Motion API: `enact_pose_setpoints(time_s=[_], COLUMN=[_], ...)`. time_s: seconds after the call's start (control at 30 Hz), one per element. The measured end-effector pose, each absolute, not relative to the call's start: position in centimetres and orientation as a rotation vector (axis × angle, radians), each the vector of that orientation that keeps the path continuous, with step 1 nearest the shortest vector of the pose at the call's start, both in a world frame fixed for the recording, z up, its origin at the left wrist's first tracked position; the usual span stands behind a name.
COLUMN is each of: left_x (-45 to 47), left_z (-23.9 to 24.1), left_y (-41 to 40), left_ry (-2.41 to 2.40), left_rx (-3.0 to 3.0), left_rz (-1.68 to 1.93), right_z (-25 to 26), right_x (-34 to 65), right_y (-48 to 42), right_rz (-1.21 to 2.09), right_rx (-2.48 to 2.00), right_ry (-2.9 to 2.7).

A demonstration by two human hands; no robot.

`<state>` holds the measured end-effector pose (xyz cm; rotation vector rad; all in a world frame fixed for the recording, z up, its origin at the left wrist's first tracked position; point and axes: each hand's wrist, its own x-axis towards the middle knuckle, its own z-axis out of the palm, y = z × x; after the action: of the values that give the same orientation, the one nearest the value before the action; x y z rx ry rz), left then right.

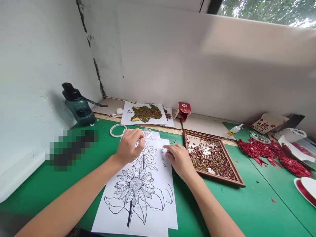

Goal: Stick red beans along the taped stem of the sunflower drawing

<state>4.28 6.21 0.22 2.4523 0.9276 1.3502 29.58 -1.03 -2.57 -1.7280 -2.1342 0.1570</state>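
Green tabletop (54,181) stretches toward eight o'clock. At six, sunflower line-drawing sheets (138,202) overlap; a wood-framed bean tray (232,163) sits apart at four. Left hand (130,146) curls; right hand (179,159) bends at the sheets' right edge; neither grip is clear.

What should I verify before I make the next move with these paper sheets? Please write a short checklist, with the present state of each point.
1. Sunflower sheet lies face up: ok, the printed flower shows.
2. Sheet edges line up: not ok, the lower sheet sticks out on the right.
3. Right hand at the sheets' right edge: ok.
4. Left hand grips the white ring beside it: cannot tell, the fingers hide any contact.
5. All small seeds are inside the framed tray: not ok, a few loose seeds lie beside it.
6. Small nozzle bottle is closed: cannot tell, too small.
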Motion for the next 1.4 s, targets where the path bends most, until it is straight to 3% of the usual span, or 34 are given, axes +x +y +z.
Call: enact_pose_setpoints(time_s=[0.2,0.57,0.8,0.93,1.17,1.4], left_x=[4.2,0.6,-2.8,-3.3,-2.9,-2.8], left_z=[0.2,2.9,3.0,2.9,2.6,3.0], left_y=[6.6,8.6,10.9,10.9,11.2,10.8], left_ry=[1.075,1.331,1.178,1.245,1.529,1.611], left_rx=[2.412,2.153,1.835,1.863,1.993,2.06], left_rz=[1.286,1.395,0.531,0.218,0.128,0.088], right_z=[-2.5,-2.1,-2.3,-2.6,-2.1,-1.9], right_x=[29.9,29.8,30.1,30.1,31.4,32.4], right_y=[-1.1,-1.2,-1.0,-1.0,-1.2,-1.2], right_rz=[0.012,0.087,0.115,0.077,-0.195,-0.15], right_rx=[-1.762,-1.826,-1.838,-1.823,-1.987,-2.079], right_ry=[-2.143,-2.178,-2.161,-2.154,-2.031,-2.0])
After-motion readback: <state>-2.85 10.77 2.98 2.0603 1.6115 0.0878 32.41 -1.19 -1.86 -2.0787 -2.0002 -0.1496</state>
